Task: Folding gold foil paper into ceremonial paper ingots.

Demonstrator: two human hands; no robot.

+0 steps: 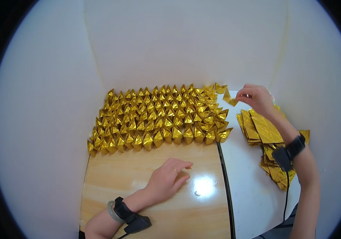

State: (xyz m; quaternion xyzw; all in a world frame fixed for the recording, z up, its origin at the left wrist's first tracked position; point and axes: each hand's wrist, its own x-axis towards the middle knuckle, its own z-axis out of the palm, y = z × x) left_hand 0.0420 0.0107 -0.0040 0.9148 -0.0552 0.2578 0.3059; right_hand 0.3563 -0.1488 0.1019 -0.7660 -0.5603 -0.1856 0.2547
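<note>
My right hand reaches to the back right, thumb and fingertips pinching a folded gold paper ingot by its right end. That ingot is just right of rows of many similar gold paper ingots, standing packed together with their points up. One ingot sits at the back right corner of the rows. My left hand is over the wooden tabletop, in front of the rows. Its thumb and forefinger are apart and nothing shows between them; the other fingers are partly hidden.
Flat folded gold paper pieces lie in an overlapping pile on the white surface at right, under my right forearm. A dark seam separates wood from white. Pale walls stand behind and at both sides. Black devices with cables are on both wrists.
</note>
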